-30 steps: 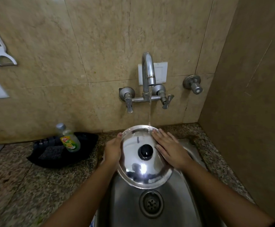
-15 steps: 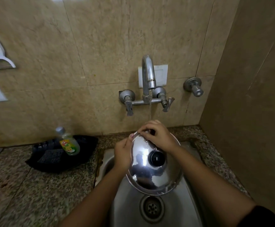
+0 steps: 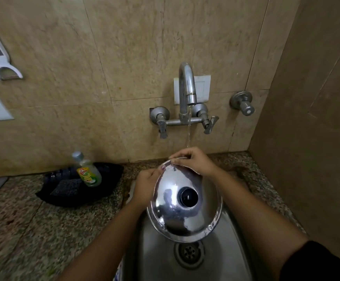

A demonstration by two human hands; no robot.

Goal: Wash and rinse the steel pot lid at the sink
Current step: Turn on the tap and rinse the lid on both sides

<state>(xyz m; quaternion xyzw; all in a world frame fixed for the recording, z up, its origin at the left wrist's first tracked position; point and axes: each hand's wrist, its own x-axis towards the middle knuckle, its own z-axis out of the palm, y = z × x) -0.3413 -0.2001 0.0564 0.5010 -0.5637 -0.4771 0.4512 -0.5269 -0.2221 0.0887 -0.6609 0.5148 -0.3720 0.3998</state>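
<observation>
The steel pot lid (image 3: 183,211), shiny with a black knob in its middle, is held tilted above the steel sink (image 3: 232,258), its domed top facing me. My left hand (image 3: 144,186) grips the lid's left rim from behind. My right hand (image 3: 193,160) pinches the far top rim with curled fingers. A thin stream of water falls from the tap (image 3: 186,88) onto my right hand and the rim.
A green dish-soap bottle (image 3: 87,171) and a dark scrub pad (image 3: 65,188) lie in a black tray (image 3: 108,183) on the granite counter, left of the sink. The drain (image 3: 189,252) sits below the lid. A side wall stands close on the right.
My right hand moved from lying flat on the lid's right side to pinching its far top rim. The lid tilted and shifted a little to the right and toward me.
</observation>
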